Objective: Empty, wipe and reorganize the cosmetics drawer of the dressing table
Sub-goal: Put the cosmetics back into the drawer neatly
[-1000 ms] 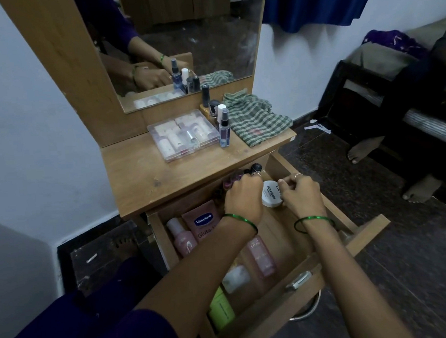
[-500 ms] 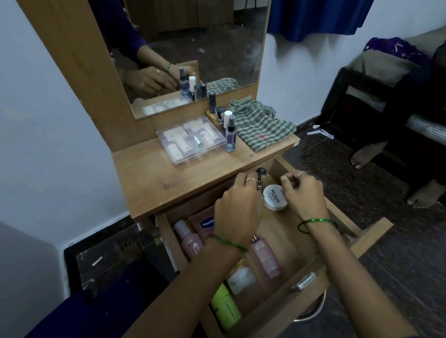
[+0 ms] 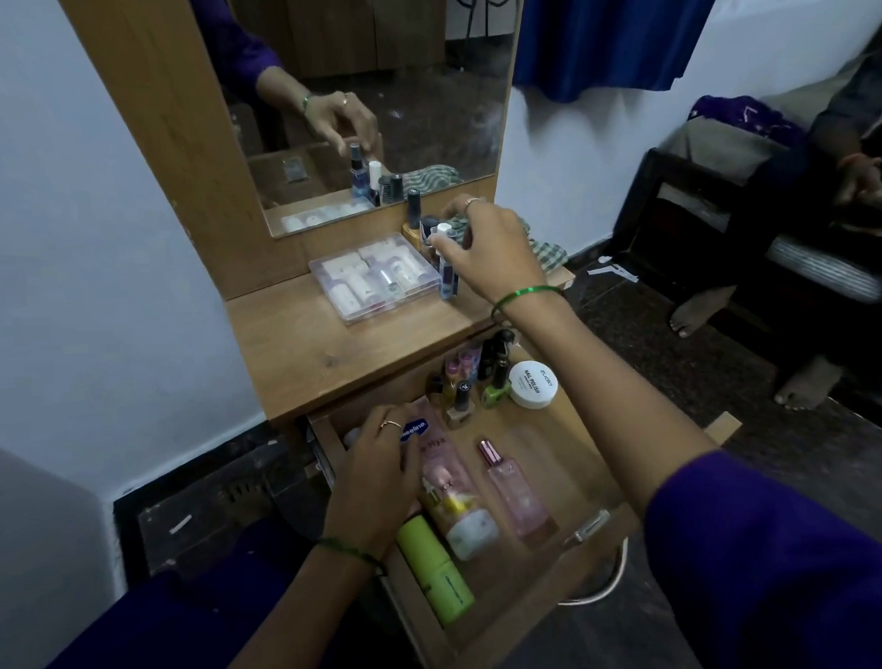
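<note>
Pink tube (image 3: 436, 448) lengthwise in drawer (image 3: 576, 460), back-left corner, under left hand (image 3: 379, 468), fingers curling round it; right hand (image 3: 486, 249) pinching small bottle (image 3: 445, 243) at tabletop's (image 3: 298, 350) back edge.

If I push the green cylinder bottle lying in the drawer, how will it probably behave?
The green cylindrical plastic bottle lies on its side in the wooden drawer, so it would likely roll sideways, though the pale pink bottle close beside it may stop it. It looks like plastic, so it is probably light and not fragile.
</note>
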